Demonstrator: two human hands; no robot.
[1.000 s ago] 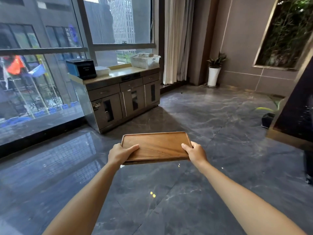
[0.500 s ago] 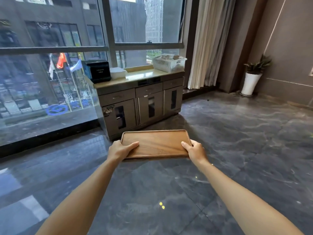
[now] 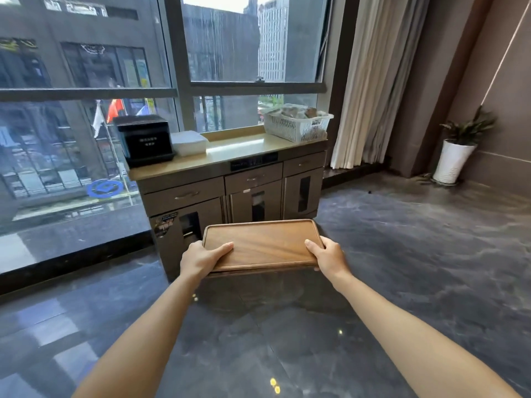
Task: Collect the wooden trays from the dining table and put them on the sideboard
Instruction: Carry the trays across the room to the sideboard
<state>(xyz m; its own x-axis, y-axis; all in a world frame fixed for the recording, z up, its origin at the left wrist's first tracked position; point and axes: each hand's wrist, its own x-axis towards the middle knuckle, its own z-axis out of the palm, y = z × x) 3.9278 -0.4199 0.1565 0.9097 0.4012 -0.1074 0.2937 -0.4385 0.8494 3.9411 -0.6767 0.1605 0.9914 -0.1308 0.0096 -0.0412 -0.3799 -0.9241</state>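
Two bare hands are clamped on a single wooden tray (image 3: 263, 244), which is carried flat and level in the air in front of the sideboard (image 3: 230, 179), above the dark marble floor (image 3: 402, 282). At the tray's left short edge, the left hand (image 3: 201, 258) is closed around the near left corner: the thumb is laid across the top surface, pointing right, while the fingers are curled underneath and hidden. The left forearm is stretched forward from the lower left, nearly straight, with the wrist slightly bent inward. At the right short edge, the right hand (image 3: 329, 255) is closed in the same way, the thumb resting on the tray's top near the right rim and the fingers tucked below, out of sight. The right forearm is extended from the lower right, mirroring the left.

On the sideboard's top, a black box-like appliance (image 3: 143, 140) is seen at the left end, with a white stack (image 3: 189, 142) just beside it on its right. The middle of the top is seen bare. A white plastic basket (image 3: 297, 124) filled with items is placed at the right end. The tray is held apart from the sideboard, overlapping only its lower doors in view. A cream curtain (image 3: 370, 81) is hung to the right, and a potted plant (image 3: 457, 150) in a white pot is stood on the floor by the far right wall.
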